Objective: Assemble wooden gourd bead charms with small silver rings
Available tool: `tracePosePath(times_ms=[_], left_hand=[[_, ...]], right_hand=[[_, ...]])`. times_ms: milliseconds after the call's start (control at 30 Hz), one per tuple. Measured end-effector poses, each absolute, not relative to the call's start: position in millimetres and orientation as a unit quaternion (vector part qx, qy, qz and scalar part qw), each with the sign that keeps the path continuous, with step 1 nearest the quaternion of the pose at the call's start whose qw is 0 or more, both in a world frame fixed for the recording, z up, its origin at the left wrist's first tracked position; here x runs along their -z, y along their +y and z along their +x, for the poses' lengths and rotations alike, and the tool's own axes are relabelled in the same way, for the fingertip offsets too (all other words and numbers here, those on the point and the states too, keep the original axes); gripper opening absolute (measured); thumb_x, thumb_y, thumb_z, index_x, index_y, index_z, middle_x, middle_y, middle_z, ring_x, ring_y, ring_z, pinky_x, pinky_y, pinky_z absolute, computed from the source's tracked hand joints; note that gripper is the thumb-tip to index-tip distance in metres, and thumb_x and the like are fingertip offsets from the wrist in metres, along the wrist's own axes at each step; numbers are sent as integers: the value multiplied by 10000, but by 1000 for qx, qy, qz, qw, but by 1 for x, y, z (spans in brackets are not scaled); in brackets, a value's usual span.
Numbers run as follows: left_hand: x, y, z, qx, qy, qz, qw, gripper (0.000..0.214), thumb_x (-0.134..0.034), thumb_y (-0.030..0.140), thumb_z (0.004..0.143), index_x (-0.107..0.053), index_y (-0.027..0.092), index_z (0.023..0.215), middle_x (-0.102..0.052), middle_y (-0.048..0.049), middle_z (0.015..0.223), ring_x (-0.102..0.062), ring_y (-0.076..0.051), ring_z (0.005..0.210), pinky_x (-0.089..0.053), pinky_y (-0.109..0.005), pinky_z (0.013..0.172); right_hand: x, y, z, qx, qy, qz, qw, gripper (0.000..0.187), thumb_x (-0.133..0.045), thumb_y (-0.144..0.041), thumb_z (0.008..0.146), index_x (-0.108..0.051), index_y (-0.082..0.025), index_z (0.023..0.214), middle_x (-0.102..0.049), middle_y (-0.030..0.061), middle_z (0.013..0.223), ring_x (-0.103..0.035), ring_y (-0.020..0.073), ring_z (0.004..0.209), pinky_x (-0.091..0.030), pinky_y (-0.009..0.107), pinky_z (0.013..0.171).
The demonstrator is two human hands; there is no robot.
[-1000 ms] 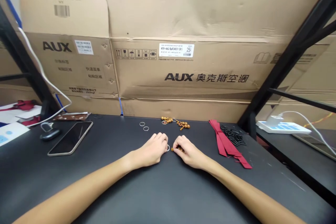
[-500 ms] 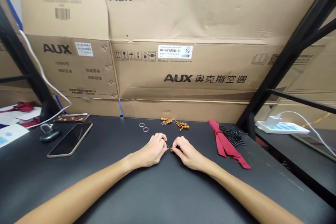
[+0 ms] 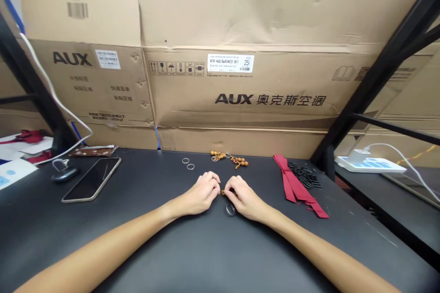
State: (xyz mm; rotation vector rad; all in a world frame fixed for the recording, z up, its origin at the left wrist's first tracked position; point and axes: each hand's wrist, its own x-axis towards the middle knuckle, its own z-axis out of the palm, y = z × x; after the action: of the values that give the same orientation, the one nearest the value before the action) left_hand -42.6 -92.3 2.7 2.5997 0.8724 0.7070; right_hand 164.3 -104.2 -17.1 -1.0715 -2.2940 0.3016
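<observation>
A red ribbon [image 3: 294, 187] lies nearby. The right hand [image 3: 245, 194] pinches a brown bead [image 3: 223, 192] beside a dark ring [image 3: 230, 209]. The left hand [image 3: 202, 193] is curled; I cannot tell if it holds anything.

Left hand [image 3: 202, 194] and right hand [image 3: 245, 198] curled, knuckles up, fingertips close together — mid-tabletop [image 3: 220, 249] — left forearm [image 3: 110, 236] and right forearm [image 3: 309, 238] angled inward.

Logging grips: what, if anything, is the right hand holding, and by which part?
The right hand seems to pinch a small wooden bead at its fingertips, mostly hidden.
</observation>
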Motion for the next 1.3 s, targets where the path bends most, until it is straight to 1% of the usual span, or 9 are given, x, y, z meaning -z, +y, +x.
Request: tracePosePath(times_ms=[100,200,333,433,567,933,1033,1200,1300], left_hand=[[-9,-103,-42,-260,284,912,141,105,-516,291,925,-537,188,919,-520,-58,1062,-479,-182,970,-410,-341,912],[-12,-113,-40,-235,221,939,121,215,-621,354,866,-591,202,1015,-529,-58,1071,-495,-185,973,-399,-313,918],[-11,-115,-38,-183,186,960,103,129,-558,296,919,-654,229,974,-573,-43,980,-521,-170,913,-388,-298,883],[-8,-111,-38,-184,206,955,111,152,-508,242,942,-658,222,940,-600,-43,962,-528,-169,899,-386,-298,862],[-7,-106,-40,-192,212,951,114,137,-505,225,939,-641,215,931,-619,-34,962,-535,-173,925,-380,-302,872],[-8,-91,-53,-200,252,943,90,152,-594,338,892,-596,191,928,-624,-48,980,-559,-188,917,-406,-309,841],[-9,-91,-49,-187,248,949,56,110,-516,271,938,-584,185,921,-611,-55,1019,-554,-186,932,-404,-316,852],[-8,-93,-41,-163,235,958,-18,192,-399,194,965,-569,153,886,-576,-104,1031,-541,-213,936,-413,-349,851],[-6,-93,-42,-175,242,954,-8,175,-386,167,959,-541,153,879,-548,-111,1044,-529,-217,940,-419,-359,854]], right_hand=[[19,-104,164,-60,-863,-422,271,139,-406,-174,936,-489,-206,829,-546,57,857,-465,207,797,-403,350,728],[20,-103,165,-27,-851,-456,258,146,-400,-156,921,-487,-196,811,-545,71,850,-461,216,794,-398,353,714],[20,-102,166,-17,-844,-469,260,166,-383,-165,929,-492,-190,806,-544,80,853,-467,218,794,-405,356,720],[20,-101,166,-15,-845,-465,262,164,-387,-174,931,-493,-192,808,-545,80,843,-467,219,788,-406,357,715],[21,-102,167,-17,-845,-462,268,161,-391,-170,932,-493,-196,809,-548,79,840,-467,220,792,-408,358,717],[23,-97,173,-34,-842,-462,277,160,-404,-187,942,-494,-201,810,-553,64,850,-479,212,798,-411,351,719],[23,-97,172,-42,-848,-448,280,154,-403,-178,940,-484,-205,812,-551,62,850,-474,212,795,-415,351,719],[23,-98,169,-58,-852,-427,296,154,-403,-175,938,-487,-209,814,-546,57,837,-475,209,789,-423,351,720],[23,-98,169,-85,-849,-421,308,167,-393,-192,949,-485,-211,810,-547,52,834,-478,204,789,-431,354,732]])
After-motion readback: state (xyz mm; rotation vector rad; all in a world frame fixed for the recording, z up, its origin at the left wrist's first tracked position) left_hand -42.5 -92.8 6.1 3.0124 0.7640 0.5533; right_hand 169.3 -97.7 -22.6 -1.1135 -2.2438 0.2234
